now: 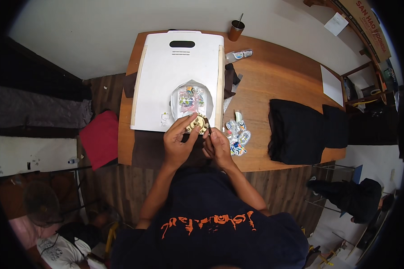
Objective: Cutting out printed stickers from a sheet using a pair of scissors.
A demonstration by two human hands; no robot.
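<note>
My left hand point(177, 141) pinches a round cream-and-black sticker-like piece point(195, 125) by its edge, above the near edge of a white board point(155, 76). Closed around a slim dark tool point(208, 127), my right hand point(219, 144) holds it up against the right side of the round piece. Whether the tool is a pair of tweezers or a blade I cannot tell. Just beyond my fingers, the board has a round opening, with colourful stickers point(192, 96) showing inside it. A loose pile of cut stickers point(238, 140) lies on the table right of my right hand.
The wooden table point(260, 85) carries a brown tumbler point(236, 31) at the back, a clear packet point(239, 55), folded black cloth point(294, 132) and a white sheet point(331, 85) at right. Red cloth point(101, 141) hangs left. Another person point(63, 246) is at lower left.
</note>
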